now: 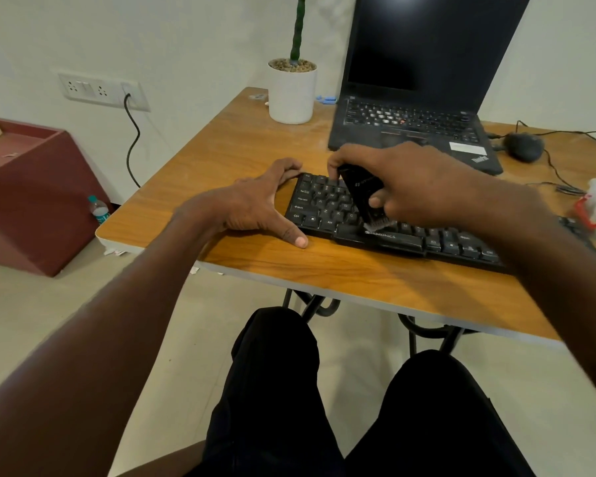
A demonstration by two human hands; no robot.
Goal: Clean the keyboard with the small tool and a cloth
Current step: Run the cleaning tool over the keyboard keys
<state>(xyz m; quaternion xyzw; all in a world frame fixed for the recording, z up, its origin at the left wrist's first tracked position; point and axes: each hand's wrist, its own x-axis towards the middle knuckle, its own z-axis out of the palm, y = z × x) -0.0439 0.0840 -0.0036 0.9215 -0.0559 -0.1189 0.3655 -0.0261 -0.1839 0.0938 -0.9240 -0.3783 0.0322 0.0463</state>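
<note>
Keyboard (386, 218) lies on table (255, 149), long axis left-right, under right hand (424, 187), just right of left hand (255, 204). Right hand grips small tool (360, 194), bristles down on keys above spacebar; likely next sweep runs rightward. Left hand, fingers spread, braces keyboard's left end. Cloth not seen

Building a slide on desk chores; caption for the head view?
Right hand brushes keyboard with small tool; left hand steadies its end.
</note>
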